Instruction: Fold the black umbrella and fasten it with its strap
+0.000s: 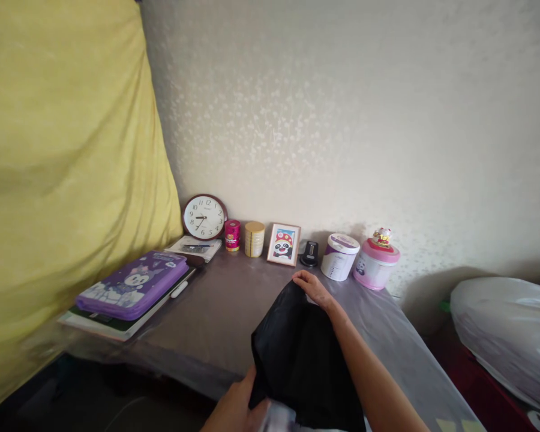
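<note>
Soft, dim indoor light, pale sheen on the patterned wall [274,120] above the back edge of the table [216,306], deep shadow under its front left corner; left hand [234,402] slightly blurred, wide-angle stretching toward the borders

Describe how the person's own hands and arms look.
The left hand and right hand are ungloved. The right forearm shows no sleeve, watch or bracelet; the left forearm is out of frame, so any sleeve there cannot be told.
</note>
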{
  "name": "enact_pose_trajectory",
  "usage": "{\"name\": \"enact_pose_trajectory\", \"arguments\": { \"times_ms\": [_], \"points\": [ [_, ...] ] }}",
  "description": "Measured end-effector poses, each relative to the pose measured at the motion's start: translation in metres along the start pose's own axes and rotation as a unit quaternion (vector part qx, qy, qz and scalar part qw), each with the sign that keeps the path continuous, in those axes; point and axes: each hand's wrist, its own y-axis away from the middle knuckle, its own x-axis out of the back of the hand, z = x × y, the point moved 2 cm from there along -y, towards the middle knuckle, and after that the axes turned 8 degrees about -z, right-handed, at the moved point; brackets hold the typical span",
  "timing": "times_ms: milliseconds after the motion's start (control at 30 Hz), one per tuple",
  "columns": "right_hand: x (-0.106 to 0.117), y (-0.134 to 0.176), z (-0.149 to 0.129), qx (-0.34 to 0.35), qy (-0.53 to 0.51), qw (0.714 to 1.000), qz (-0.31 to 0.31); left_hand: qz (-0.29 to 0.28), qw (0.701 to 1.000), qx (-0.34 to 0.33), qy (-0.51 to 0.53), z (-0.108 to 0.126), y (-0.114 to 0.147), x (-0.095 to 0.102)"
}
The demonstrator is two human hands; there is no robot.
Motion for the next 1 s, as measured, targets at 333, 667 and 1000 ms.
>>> {"name": "enact_pose_trajectory", "arguments": {
  "times_ms": [333, 667, 1000],
  "points": [
    [0.007, 0.019, 0.005, -0.079, -0.052, 0.984, -0.151, 0.023, 0.987, 0.093, -0.128, 0.002, 0.0, -0.001],
    [-0.001, 0.004, 0.02, -0.023, 0.138, 0.988, -0.061, 0.04, 0.969, 0.123, -0.212, 0.018, 0.005, -0.01],
    [0.001, 0.016, 0.024, -0.051, 0.275, 0.96, 0.014, 0.03, 0.95, 0.181, -0.252, 0.046, 0.014, -0.021]
  ]
}}
